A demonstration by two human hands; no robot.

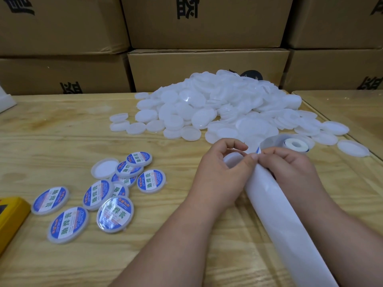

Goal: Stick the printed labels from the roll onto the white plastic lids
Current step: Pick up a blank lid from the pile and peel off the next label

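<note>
My left hand point(221, 172) grips a bare white lid point(233, 157) just above the table, right of centre. My right hand point(290, 168) pinches the white backing strip point(277, 212) where a label's blue edge point(258, 150) peels up, right beside the left thumb. The strip runs back to the label roll point(296, 145) lying behind my right hand and trails forward to the lower right. A big heap of unlabelled white lids point(217, 108) fills the back of the table. Several labelled lids point(116, 214) lie at the front left, with one plain lid point(104, 168) among them.
Cardboard boxes point(207, 67) are stacked in a wall behind the wooden table point(62, 137). A yellow object point(10, 216) lies at the left edge. A second table surface point(352, 104) adjoins at the right. A white object point(5, 100) pokes in at the far left.
</note>
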